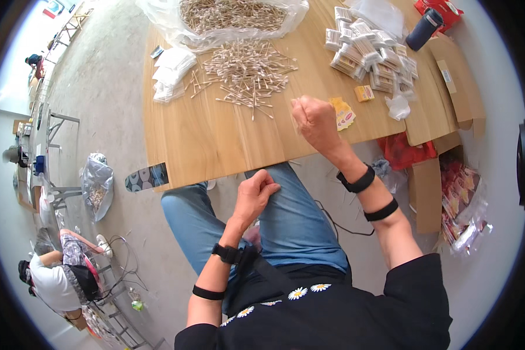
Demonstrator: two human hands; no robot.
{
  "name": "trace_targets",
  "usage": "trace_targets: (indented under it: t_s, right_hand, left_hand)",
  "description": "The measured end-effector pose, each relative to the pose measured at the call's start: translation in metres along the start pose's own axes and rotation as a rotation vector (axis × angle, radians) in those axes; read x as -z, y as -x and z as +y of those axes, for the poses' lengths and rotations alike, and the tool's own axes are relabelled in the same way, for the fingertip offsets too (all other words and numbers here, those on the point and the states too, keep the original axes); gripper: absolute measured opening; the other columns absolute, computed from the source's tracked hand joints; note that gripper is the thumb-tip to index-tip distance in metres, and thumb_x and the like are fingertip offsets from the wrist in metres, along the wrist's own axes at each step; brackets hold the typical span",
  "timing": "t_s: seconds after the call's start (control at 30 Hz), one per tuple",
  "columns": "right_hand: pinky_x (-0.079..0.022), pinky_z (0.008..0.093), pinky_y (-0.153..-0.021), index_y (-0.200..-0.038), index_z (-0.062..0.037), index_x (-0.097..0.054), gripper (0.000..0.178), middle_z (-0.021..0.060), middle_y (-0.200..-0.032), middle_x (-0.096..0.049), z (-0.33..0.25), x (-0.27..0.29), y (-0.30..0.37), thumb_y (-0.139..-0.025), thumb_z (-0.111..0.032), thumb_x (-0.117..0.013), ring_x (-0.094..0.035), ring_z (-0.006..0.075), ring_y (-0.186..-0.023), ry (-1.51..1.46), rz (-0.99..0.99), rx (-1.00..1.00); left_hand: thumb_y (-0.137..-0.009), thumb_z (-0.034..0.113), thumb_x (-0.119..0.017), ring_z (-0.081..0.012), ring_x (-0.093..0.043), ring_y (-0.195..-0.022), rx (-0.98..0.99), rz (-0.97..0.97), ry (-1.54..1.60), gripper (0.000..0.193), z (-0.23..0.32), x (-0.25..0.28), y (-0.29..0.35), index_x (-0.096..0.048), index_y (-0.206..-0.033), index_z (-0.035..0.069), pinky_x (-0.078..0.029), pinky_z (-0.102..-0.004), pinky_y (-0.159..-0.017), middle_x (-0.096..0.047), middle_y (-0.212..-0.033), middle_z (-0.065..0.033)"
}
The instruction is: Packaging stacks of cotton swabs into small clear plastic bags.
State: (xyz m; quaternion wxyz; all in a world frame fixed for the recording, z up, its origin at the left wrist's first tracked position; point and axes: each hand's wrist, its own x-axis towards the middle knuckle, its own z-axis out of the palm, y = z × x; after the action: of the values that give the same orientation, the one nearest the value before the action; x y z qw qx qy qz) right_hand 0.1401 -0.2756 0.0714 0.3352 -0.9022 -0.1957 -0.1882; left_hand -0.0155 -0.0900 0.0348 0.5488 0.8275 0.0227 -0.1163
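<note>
My right hand (316, 121) is held closed over the wooden table (216, 143), near its front edge; its curled fingers hide whatever may be inside. My left hand (255, 193) is also closed, fingers bent in, over my lap just short of the table edge. Nothing I can name shows in it. Beyond the hands lies a loose heap of cotton swabs (245, 69). Beside my right hand is a yellow printed card (343, 114), and a little farther right a small yellow box (364, 93).
A clear plastic bag (300, 10) full of swabs stands at the back. White plastic packets (172, 73) lie left of the heap. At right are piled swab packs (361, 49), a dark bottle (424, 29) and cardboard boxes (426, 198). A seated person (58, 280) is at far left.
</note>
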Motion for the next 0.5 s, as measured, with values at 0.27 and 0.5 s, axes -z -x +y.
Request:
trace_targets:
  t_s: [0.27, 0.5]
  right_hand:
    - [-0.041, 0.0398, -0.048, -0.061, 0.0002, -0.052, 0.039, 0.0196, -0.054, -0.051, -0.009, 0.010, 0.019, -0.093, -0.021, -0.058, -0.053, 0.0237, -0.046, -0.261, 0.023, -0.313]
    - [-0.038, 0.0309, -0.048, -0.063, 0.0017, -0.056, 0.042, -0.0031, -0.055, -0.046, -0.071, 0.016, 0.038, -0.096, -0.024, -0.059, -0.043, 0.0048, -0.057, -0.876, -0.085, -0.571]
  left_hand:
    - [-0.077, 0.014, -0.081, -0.0166, -0.055, -0.071, -0.222, 0.262, -0.201, 0.032, 0.034, -0.002, -0.002, -0.061, -0.099, 0.002, -0.047, -0.0306, -0.066, -0.059, -0.076, -0.0072]
    - [-0.079, 0.018, -0.080, -0.0230, -0.063, -0.089, -0.496, 0.546, -0.626, 0.041, 0.058, 0.001, -0.024, -0.060, -0.112, 0.003, -0.050, -0.0350, -0.078, -0.065, -0.093, -0.0092]
